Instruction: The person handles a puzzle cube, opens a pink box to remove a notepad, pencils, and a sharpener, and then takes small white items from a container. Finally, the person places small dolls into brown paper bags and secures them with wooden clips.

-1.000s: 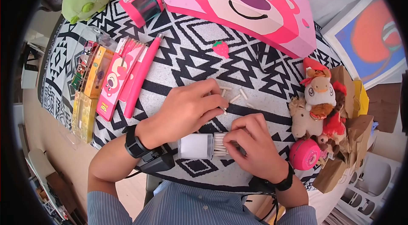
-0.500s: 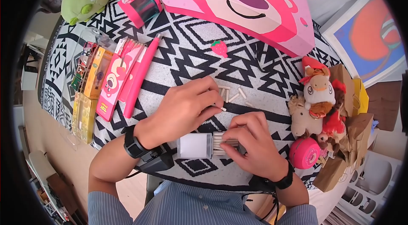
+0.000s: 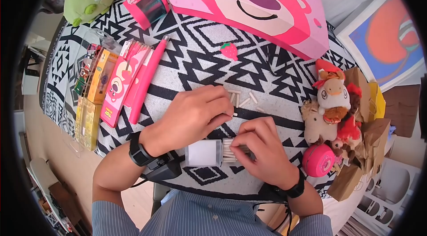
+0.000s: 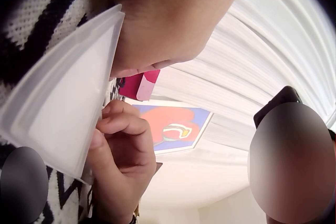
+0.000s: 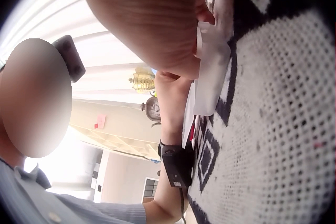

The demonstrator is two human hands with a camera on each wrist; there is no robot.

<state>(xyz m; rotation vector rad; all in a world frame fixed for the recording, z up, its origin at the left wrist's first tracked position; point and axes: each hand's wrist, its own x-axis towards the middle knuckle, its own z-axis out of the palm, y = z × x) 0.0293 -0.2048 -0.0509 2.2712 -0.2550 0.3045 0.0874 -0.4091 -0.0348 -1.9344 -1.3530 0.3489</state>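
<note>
My left hand [image 3: 189,113] is over the patterned cloth, and a short white stick [image 3: 235,114] shows at its thumb and fingertips, pinched there. Several more white sticks [image 3: 244,102] lie loose just beyond those fingers. Nearer my body, a small clear plastic box stands with its lid [image 3: 203,152] folded open to the left, packed with rows of white sticks [image 3: 229,151]. My right hand [image 3: 265,153] bends over the box's right part, thumb and fingertips at the sticks; I cannot tell whether it pinches one. The left wrist view shows its curled fingers [image 4: 128,124] behind the raised lid [image 4: 68,92].
A pink bear-face box [image 3: 249,9] stands at the back, with a strawberry piece [image 3: 229,50] before it. Pink pencil packs [image 3: 122,80] lie left. Plush toys [image 3: 333,102], a round pink case [image 3: 318,161] and brown paper bags [image 3: 376,142] crowd the right.
My left fingertips draw back slightly, so less of the pinched stick shows. The right hand shifts slightly left over the box. The loose sticks stay where they lie.
</note>
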